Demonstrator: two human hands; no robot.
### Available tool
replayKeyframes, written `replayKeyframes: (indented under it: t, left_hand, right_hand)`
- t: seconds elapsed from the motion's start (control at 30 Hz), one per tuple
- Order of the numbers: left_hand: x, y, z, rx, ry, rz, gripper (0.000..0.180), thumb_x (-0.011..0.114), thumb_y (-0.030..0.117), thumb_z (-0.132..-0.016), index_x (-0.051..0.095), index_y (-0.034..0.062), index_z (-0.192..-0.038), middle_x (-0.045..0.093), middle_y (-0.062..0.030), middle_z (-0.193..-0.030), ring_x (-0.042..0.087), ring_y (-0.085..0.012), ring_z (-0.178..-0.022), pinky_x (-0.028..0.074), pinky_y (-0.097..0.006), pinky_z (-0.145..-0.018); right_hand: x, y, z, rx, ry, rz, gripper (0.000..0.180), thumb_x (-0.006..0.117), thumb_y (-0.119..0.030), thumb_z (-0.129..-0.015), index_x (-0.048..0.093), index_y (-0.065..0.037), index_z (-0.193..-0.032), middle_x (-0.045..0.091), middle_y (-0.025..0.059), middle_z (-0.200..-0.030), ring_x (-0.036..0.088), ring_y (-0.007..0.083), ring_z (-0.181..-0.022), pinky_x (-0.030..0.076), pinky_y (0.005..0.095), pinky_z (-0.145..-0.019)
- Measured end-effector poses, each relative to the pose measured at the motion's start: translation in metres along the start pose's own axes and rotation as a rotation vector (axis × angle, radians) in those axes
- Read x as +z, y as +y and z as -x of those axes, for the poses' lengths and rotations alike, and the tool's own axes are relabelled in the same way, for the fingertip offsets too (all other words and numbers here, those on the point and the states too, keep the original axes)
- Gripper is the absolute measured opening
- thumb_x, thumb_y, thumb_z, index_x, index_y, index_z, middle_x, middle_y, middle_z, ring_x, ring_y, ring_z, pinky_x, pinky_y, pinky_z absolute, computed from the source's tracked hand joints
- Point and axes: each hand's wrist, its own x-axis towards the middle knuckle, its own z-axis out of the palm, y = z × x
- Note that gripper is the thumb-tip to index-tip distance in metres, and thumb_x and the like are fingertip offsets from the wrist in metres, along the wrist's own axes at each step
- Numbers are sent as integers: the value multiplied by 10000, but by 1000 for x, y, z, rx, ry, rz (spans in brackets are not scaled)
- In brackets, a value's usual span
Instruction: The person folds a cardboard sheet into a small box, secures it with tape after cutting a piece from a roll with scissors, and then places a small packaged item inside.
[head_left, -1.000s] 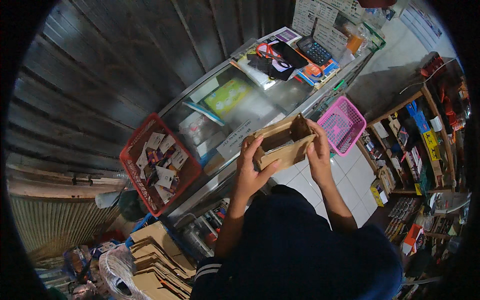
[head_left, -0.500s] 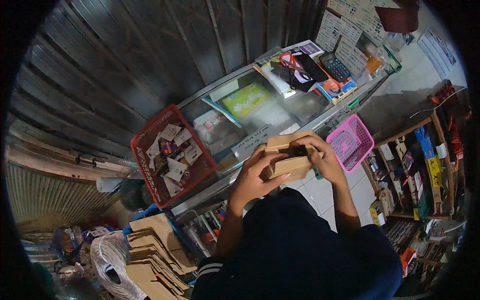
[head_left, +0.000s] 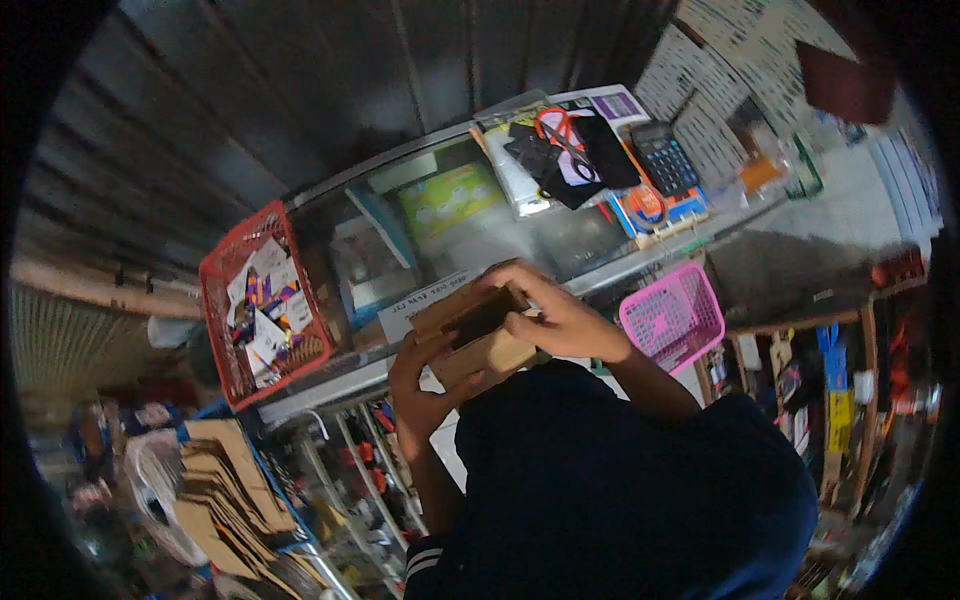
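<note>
A small brown cardboard box is held in front of me between both hands, tilted, its top open onto a dark inside. My left hand grips its left end, thumb along the near wall. At the opposite end my right hand has its fingers curled over the far edge and thumb bent at the opening. What lies inside the box cannot be made out. Beyond it is a glass-topped counter with a white paper sign at its near edge.
On the counter's left stands a red plastic basket of small cards and packets. Scissors and a calculator lie at the back right. A pink basket is by the counter's near side. Flat cardboard pieces stand at lower left.
The box and both hands have moved left in the view, and the box has tilted more. The whole view has shifted and turned, with some blur.
</note>
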Motion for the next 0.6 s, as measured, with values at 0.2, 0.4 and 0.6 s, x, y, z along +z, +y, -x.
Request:
replayKeyframes:
  t: [0.2,0.4,0.6]
  left_hand:
    - [67,9,10,-168,374,234,638,925,135,-668,650,26,-1234,660,-129,-1234,627,-253,-1170,506,-394,-984]
    - [103,40,8,-126,381,41,573,912,139,-681,680,31,-1194,695,-150,-1178,641,-276,-1152,499,-399,-990]
    - [123,76,-5,-131,424,4,613,910,102,-654,679,47,-1218,661,-169,-1270,628,-313,-1194,473,-407,-1032]
  right_hand:
    - [-58,29,19,-66,-27,-179,577,673,-218,-966,453,-75,-1481,432,121,-1527,470,229,-1348,419,383,-1068]
    - [-80,53,21,-31,-69,-189,369,669,-230,-980,603,-45,-1292,570,107,-1345,559,205,-1245,443,365,-1045]
    - [-88,49,6,74,-107,-213,251,654,-175,-975,606,-40,-1181,623,96,-1223,597,182,-1136,456,343,-1009]
